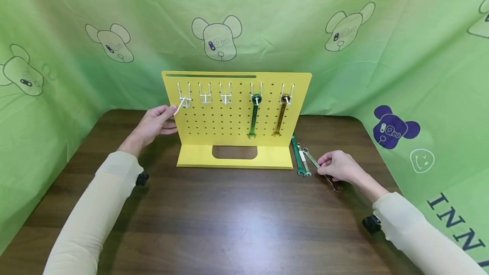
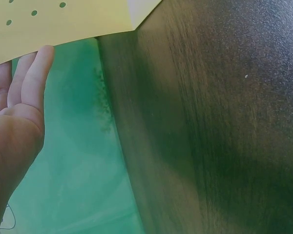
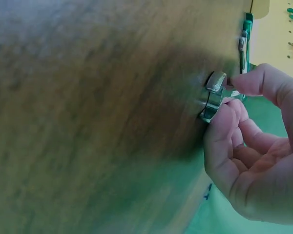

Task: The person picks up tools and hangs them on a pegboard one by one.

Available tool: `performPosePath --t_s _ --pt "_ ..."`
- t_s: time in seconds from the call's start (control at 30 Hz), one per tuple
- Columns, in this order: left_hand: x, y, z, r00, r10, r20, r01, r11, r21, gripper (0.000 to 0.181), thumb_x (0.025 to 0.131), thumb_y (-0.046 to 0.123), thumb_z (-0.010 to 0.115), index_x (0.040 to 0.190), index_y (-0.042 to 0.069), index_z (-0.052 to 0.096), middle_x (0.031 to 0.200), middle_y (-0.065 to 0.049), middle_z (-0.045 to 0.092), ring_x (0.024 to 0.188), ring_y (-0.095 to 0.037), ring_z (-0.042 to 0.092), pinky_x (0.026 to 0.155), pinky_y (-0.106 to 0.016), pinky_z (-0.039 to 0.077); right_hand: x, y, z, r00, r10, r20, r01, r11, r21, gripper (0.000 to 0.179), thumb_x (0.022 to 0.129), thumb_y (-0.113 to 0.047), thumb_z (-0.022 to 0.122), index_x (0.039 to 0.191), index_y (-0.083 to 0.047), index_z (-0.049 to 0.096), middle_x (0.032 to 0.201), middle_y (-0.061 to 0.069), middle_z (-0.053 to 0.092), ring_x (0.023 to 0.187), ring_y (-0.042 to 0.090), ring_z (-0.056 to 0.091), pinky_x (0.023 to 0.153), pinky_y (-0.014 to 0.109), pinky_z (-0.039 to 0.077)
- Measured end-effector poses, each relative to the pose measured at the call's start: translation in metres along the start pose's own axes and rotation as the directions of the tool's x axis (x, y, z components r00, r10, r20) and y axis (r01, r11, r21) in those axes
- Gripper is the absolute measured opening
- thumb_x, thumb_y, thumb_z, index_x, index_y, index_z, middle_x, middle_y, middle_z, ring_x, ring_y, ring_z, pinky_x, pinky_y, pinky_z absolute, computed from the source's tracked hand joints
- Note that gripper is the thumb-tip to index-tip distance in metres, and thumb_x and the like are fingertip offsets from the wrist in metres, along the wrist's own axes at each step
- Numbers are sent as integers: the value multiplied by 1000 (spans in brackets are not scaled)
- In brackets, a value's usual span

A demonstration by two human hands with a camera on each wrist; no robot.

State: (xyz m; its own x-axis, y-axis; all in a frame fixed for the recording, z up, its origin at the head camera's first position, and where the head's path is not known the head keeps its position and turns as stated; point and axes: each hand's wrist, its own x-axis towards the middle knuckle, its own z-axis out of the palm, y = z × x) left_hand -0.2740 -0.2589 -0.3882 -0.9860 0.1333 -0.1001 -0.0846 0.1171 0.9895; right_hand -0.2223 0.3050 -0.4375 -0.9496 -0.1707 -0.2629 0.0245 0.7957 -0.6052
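A yellow pegboard (image 1: 229, 124) stands on the table, and my left hand (image 1: 155, 121) pinches its left edge. In the left wrist view the fingers (image 2: 33, 80) reach behind the board. Over at the right, my right hand (image 1: 340, 166) pinches a silver combination wrench (image 1: 311, 157) between thumb and fingertips, its open end (image 3: 215, 97) pointing toward the front. Beside it on the table lie a green wrench (image 1: 297, 158) and a small silver wrench (image 1: 304, 162) with a white label. From hooks on the board hang a green wrench (image 1: 254, 118) and a bronze-coloured wrench (image 1: 281, 118).
Three white hooks, the leftmost hook (image 1: 184, 102) skewed, sit bare on the board's left half. The brown wooden table (image 1: 229, 215) extends in front. Behind and at both sides hangs a green curtain (image 1: 267, 33) with printed bear heads.
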Motion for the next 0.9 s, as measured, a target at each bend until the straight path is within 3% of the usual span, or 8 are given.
performPosePath --t_s 0.3,0.43,0.53,0.67,0.8,0.9 --pt "0 1 0 1000 2 3 -2 1000 -7 42 101 45 59 100 3 59 106 -7 63 94 -20 74 91 -41 60 0 -4 1 999 -43 -33 39 991 -127 31 77 -17 80 98 1 66 87 6 68 66 14 64 55 31 60" --pt "3 0 -2 1000 -2 2 2 1000 -19 41 102 42 58 100 2 59 106 -6 65 94 -20 74 90 -40 61 1 -5 1 993 -90 -78 70 969 -235 37 74 -22 81 100 0 65 85 6 70 72 20 66 64 40 55" --pt "5 -1 -3 1000 -11 7 12 1000 -23 41 103 42 58 101 1 59 106 -6 65 95 -21 74 92 -42 59 1 -3 1 991 -97 -96 69 962 -263 40 74 -22 81 103 0 66 85 5 71 79 24 67 69 46 53" --pt "5 -2 -2 1000 -20 12 20 1000 -19 42 103 42 57 103 0 57 107 -6 64 96 -20 73 94 -44 58 1 0 -1 993 -91 -72 73 972 -225 35 77 -19 79 103 0 67 86 5 71 77 21 66 67 42 54" --pt "2 0 -1 1000 -15 9 15 1000 -8 43 102 44 58 103 0 58 107 -6 64 96 -20 73 94 -43 58 1 1 -6 998 -62 -1 62 994 -95 32 81 -13 76 106 4 65 90 10 70 70 17 65 57 34 60" --pt "1 1 -1 1000 -6 5 6 1000 -3 45 101 46 59 103 1 58 107 -7 63 95 -20 73 92 -41 59 0 0 -8 998 -38 52 37 999 8 35 83 -8 72 112 8 62 95 15 68 72 17 65 54 36 63"
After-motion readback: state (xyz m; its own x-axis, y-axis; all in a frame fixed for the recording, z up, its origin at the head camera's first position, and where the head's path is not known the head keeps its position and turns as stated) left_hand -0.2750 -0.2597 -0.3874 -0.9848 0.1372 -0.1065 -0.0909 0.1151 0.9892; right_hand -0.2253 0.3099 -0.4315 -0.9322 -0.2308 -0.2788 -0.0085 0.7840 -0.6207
